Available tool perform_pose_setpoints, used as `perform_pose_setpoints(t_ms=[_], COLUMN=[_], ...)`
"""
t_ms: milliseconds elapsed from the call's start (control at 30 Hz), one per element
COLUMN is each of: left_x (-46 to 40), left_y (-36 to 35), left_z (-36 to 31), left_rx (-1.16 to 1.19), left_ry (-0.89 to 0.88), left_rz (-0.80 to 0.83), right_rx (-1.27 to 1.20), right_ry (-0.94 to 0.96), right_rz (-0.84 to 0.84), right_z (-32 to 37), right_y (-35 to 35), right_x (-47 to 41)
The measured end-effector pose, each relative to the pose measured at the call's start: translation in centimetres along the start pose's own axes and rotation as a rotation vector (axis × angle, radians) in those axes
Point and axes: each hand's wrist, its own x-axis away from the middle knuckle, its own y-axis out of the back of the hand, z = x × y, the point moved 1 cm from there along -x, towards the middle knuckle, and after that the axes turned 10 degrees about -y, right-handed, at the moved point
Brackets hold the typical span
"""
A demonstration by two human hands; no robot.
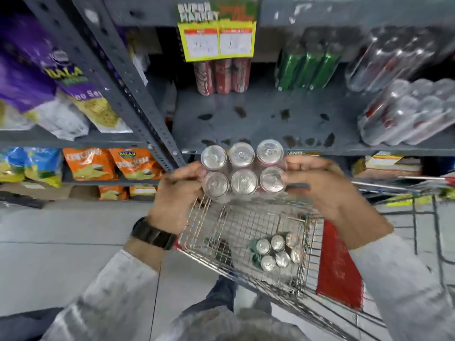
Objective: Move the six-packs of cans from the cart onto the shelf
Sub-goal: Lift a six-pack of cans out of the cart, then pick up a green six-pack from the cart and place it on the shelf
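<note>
Six-pack [242, 168] at frame centre, clamped at its ends by left hand [178, 190] and right hand [317, 183] fingers, should stay level while sliding onto the bare shelf [258, 124] above.

both arms wear long, loose sleeves of light grey cloth with a faint mottled, heathered look. the left sleeve [110, 286] ends short of the wrist, its cuff soft and slightly rumpled; the right sleeve [403, 286] reaches closer to the wrist and shows a plain rounded cuff. the left hand [177, 190] and right hand [317, 185] are bare, with no rings or gloves visible. on the left wrist sits a black watch [154, 235] with a broad, dark, segmented band; its face is turned out of sight. at the near edge the same grey cloth covers the chest, and below it show dark blue trousers [219, 294], like denim.
</note>
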Motion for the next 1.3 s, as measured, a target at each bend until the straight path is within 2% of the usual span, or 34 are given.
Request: perform_pose_setpoints(t_ms=[133,367,667,867,967,1033,1100,1167,1300], left_x=[-4.0,-12.1,-15.4,-15.2,-13.6,-11.5,-9.1,-7.1,-3.6], left_y=[-0.8,-2.4,-2.5,-2.6,-2.6,-2.5,-2.4,-2.7,-5.1], left_z=[-3.9,-5.6,-5.3,-5.0,-3.9,-2.4,0.5,4.3,12.1], left_rx=[0.051,0.025,-0.065,-0.070,-0.140,-0.189,-0.234,-0.268,-0.269], left_ry=[-0.081,-0.010,0.053,0.049,0.029,-0.025,-0.081,-0.055,0.169], left_rz=[0.048,-0.096,-0.179,-0.137,-0.150,-0.231,-0.295,-0.261,-0.081], right_rx=[0.006,0.111,0.320,0.377,0.350,0.306,0.293,0.294,0.301], right_ry=[0.070,0.055,0.035,0.059,0.131,0.233,0.318,0.324,0.149], right_rz=[-0.071,-0.176,-0.186,-0.180,-0.237,-0.321,-0.335,-0.298,-0.269], right_z=[5.5,11.4,12.8,12.6,10.8,8.3,4.5,0.0,-9.5], right_y=[-0.6,-3.3,-6.0,-6.0,-5.1,-4.0,-2.6,-0.9,2.5], right_x=[-2.7,-11.4,-16.9,-17.0,-16.1,-14.5,-12.9,-11.5,-10.4])
